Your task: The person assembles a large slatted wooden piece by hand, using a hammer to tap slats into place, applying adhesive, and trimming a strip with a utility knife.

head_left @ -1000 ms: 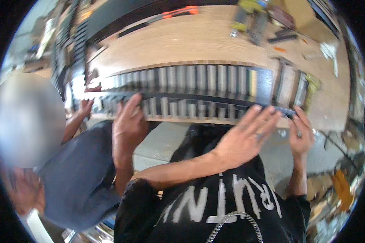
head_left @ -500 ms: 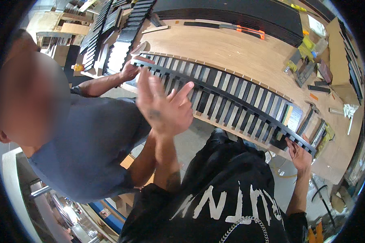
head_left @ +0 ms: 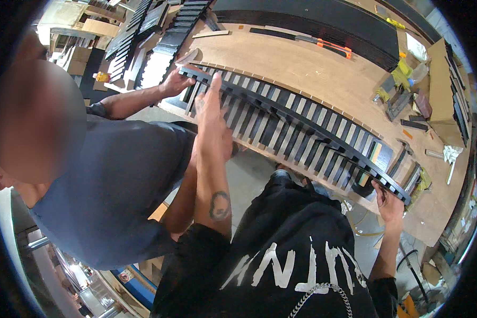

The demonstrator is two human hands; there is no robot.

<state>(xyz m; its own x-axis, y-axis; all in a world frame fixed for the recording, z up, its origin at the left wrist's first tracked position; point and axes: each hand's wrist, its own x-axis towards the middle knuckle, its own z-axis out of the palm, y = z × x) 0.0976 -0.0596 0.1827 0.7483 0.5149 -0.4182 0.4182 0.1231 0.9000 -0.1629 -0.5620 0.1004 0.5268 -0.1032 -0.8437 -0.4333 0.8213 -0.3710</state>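
A long dark notched bar (head_left: 283, 115) runs diagonally above a slatted panel of alternating dark and light strips (head_left: 302, 146). My right hand (head_left: 391, 205) is closed around the bar's near right end, with the thumb against its side. My left hand (head_left: 209, 111) is turned edge-on by the bar's left part, one finger stretched up across it; its other fingers are partly hidden. A co-worker's hand (head_left: 176, 84) holds the bar's far left end. The co-worker's other arm passes behind my left forearm, and its hand is mostly hidden.
On the wooden table (head_left: 281, 53) lie an orange-handled tool (head_left: 331, 46) and a hammer (head_left: 402, 158). Dark boards (head_left: 307, 24) are stacked at the back. A cardboard box (head_left: 444, 90) stands at the right, near a staple gun (head_left: 397, 103). The co-worker (head_left: 111, 180) stands close at my left.
My left hand has turned from spread fingers to edge-on and moved up toward the bar. The bar's left end has shifted slightly right. My right hand keeps its hold.
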